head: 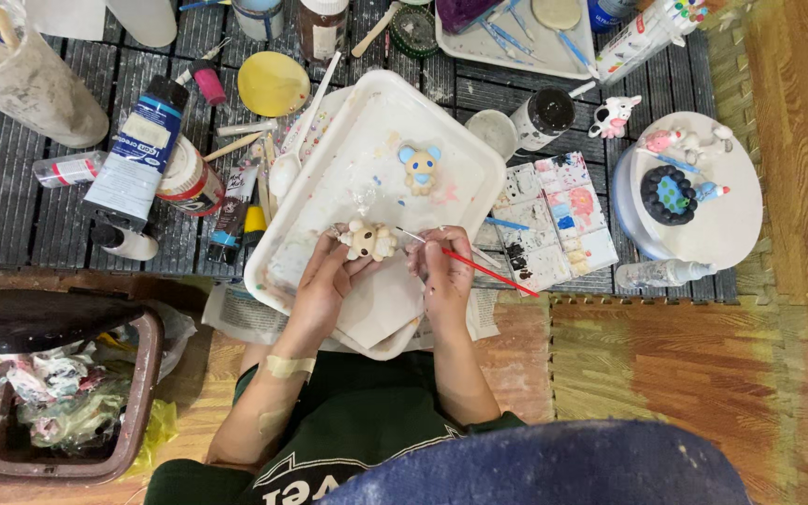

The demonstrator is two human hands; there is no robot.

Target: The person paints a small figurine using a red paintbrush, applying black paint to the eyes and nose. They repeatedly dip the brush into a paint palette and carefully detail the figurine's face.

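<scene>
Left hand (pixel 322 281) of mine is closed around one small cream clay figure (pixel 369 241), round and smooth, with little ears; I hold it just over the near part of the white plastic tray (pixel 479 168). My right hand (pixel 443 273) pinches one thin brush with a red handle (pixel 479 267), and its fine tip points to the figure. One beige plaster strip is around my left forearm. Under my hands lies one sheet of white paper (pixel 381 313) inside the tray. Further in the same tray stands a second figure, blue and cream (pixel 420 167), also rounded. Right of the tray I see one square paint palette (pixel 558 220) with many stained wells, then one round white turntable (pixel 717 224) with a dark round piece on it. Left of the tray lie several paint tubes and bottles on the dark ribbed mat (pixel 30 224). One brown bin (pixel 63 393) full of crumpled waste is beside my left arm.
</scene>
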